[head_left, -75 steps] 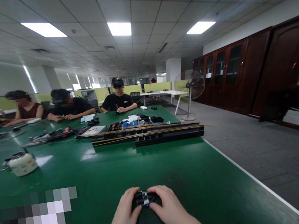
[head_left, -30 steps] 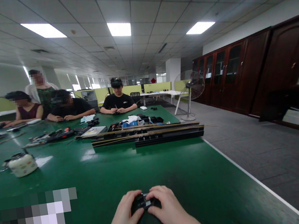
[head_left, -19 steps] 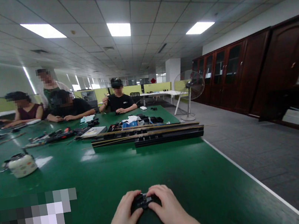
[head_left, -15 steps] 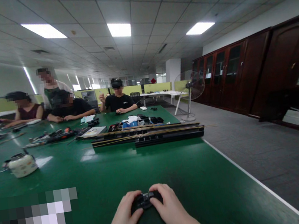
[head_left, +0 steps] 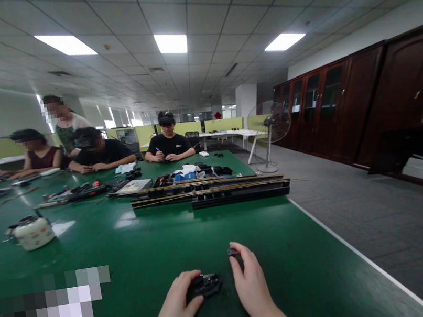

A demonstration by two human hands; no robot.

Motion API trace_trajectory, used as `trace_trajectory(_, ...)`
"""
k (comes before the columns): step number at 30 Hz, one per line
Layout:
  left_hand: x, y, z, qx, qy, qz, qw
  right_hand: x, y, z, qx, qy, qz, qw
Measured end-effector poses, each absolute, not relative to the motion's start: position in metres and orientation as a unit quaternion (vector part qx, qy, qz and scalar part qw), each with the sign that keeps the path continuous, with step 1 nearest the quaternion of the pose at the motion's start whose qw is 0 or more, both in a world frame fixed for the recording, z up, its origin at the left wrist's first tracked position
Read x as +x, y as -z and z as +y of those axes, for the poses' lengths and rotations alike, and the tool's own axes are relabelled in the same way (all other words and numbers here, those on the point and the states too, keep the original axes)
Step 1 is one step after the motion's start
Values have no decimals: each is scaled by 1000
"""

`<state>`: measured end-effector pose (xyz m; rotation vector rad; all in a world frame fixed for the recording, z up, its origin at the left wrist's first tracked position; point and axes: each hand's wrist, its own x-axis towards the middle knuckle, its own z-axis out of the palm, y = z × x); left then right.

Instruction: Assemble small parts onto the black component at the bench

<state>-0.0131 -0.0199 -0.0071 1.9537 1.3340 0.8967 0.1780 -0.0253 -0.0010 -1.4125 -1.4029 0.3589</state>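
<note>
A black mechanical assembly with a small metallic part on top [head_left: 210, 282] lies on the green tabletop, close in front of me. My left hand [head_left: 184, 299] grips its left end between thumb and fingers, which hide that end. To the right, slightly raised and apart from the assembly, my right hand [head_left: 249, 277] pinches a small dark piece [head_left: 232, 252] between thumb and fingertips. The exact kind of either item is too small to make out.
Beyond my hands lie long black rails [head_left: 241, 195] with thin brass-coloured rods across them. A cream pot [head_left: 35, 232] stands at left. Tools [head_left: 81, 191] and a booklet [head_left: 133, 187] lie farther back. Several people are across the table; a fan [head_left: 266, 126] stands at right.
My right hand has come away from the black assembly, moving right and up with the small dark piece. My left hand stays in place. Across the table, a person's raised hand has lowered.
</note>
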Motion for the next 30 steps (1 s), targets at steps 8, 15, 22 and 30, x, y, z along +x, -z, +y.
trace_trajectory(8,-16,19,-15,717,-359,517,300,181,2,-24,-608,-148,-575,527)
trace_trajectory(15,-19,27,-11,734,-374,496,273,182,4,-22,-608,-131,-562,546)
trace_trajectory(22,-18,23,-13,740,-354,506,267,181,4,-22,-608,-126,-561,548)
trace_trajectory(30,-14,13,-17,739,-350,509,270,177,-2,-28,-604,-127,-594,515)
